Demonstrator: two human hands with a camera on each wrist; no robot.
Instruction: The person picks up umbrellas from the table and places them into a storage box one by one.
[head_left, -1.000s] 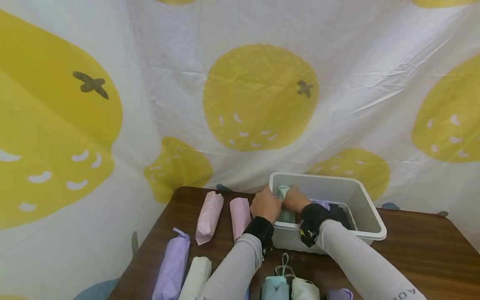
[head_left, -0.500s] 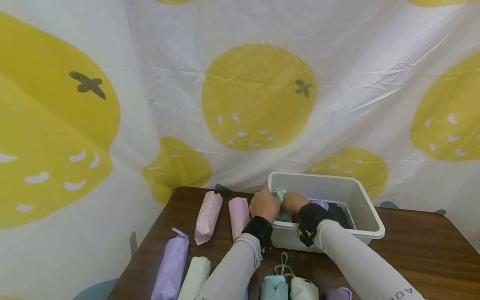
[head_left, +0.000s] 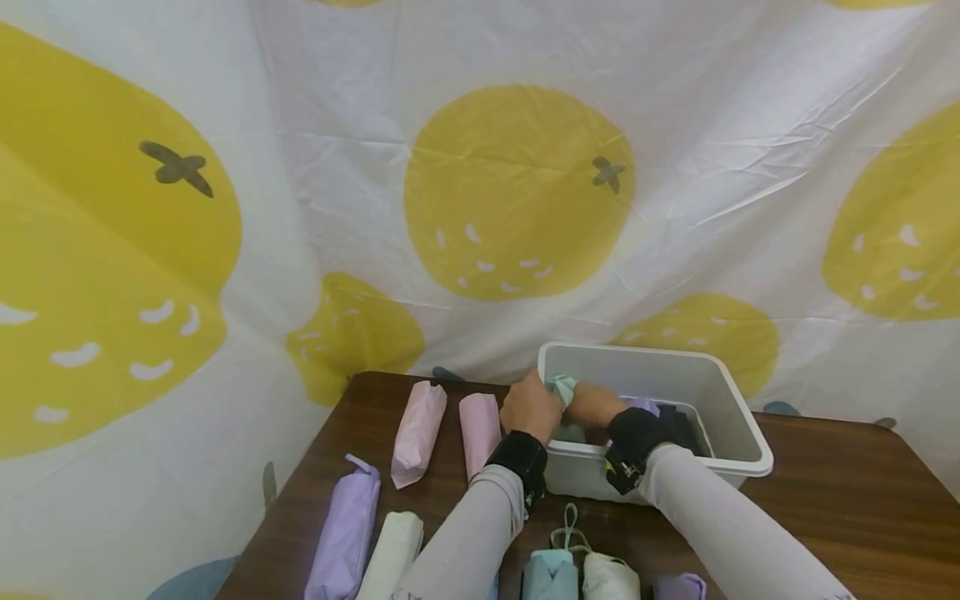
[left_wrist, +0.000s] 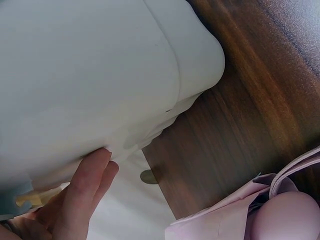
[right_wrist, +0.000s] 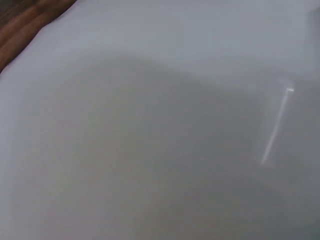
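Brown table [head_left: 847, 475]: one bin [head_left: 675, 377], two hands [head_left: 531, 410] [head_left: 595, 405] (one mint bundle [head_left: 561, 388] between).

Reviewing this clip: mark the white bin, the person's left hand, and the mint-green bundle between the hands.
White bin [head_left: 663, 375]: head view, far inner wall.
Left hand [head_left: 532, 410]: head view, back of the hand.
Mint-green bundle [head_left: 562, 388]: head view, upper end.

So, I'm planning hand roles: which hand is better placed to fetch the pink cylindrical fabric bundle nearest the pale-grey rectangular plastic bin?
Probably the left hand: it's closer to that pink bundle, while the right hand is inside the bin.
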